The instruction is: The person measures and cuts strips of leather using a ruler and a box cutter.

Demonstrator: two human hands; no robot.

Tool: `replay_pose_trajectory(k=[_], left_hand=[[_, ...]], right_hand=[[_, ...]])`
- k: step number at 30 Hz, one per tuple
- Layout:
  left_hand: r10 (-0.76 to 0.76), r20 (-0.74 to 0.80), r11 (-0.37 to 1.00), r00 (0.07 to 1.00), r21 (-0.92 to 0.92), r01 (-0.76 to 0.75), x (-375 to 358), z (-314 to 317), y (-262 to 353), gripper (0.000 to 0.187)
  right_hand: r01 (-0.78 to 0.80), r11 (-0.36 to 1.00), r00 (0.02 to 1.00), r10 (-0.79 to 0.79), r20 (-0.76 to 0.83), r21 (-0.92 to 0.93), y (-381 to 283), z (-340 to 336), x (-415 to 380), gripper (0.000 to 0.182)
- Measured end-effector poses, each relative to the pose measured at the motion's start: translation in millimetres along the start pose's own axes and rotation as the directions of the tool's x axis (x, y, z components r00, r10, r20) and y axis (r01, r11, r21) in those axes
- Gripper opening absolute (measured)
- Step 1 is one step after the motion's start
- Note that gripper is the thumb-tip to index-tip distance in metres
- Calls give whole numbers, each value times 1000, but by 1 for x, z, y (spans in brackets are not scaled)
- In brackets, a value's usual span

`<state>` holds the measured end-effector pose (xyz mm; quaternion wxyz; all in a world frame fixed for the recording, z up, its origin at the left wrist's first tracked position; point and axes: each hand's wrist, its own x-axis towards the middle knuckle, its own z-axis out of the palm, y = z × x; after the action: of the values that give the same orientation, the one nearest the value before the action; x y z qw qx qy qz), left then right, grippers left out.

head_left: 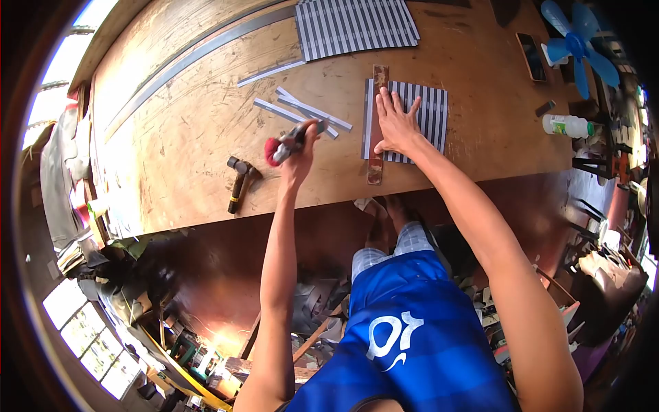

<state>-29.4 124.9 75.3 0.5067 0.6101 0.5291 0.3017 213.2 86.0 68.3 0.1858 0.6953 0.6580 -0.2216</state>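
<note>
My right hand [398, 123] lies with spread fingers on a striped sheet [432, 123] and the edge of a rusty flat metal bar [375, 172], which crosses the sheet's left part. My left hand [298, 154] is closed around a tool with a dark end and a red part [273, 151], held over the table to the left of the sheet; its exact kind is unclear. Just beyond that hand are loose cut strips [316, 112], two of them crossed. A stack of striped sheets [357, 27] lies at the far side.
A hammer [239, 184] lies near the front edge of the wooden table [185, 130]. A long metal strip [206, 48] runs along the far left. To the right are a phone [531, 57], a blue fan [576, 44] and a bottle [567, 126].
</note>
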Motion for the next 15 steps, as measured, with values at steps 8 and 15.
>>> replay_pose_trajectory(k=[8, 15], left_hand=[[168, 31, 986, 985, -17, -168, 80, 93, -7, 24], [234, -30, 971, 972, 56, -232, 96, 109, 8, 20]], right_hand=[[-9, 996, 1000, 9, 3, 86, -1, -6, -5, 141], [-3, 996, 1000, 3, 2, 93, -1, -5, -6, 140]])
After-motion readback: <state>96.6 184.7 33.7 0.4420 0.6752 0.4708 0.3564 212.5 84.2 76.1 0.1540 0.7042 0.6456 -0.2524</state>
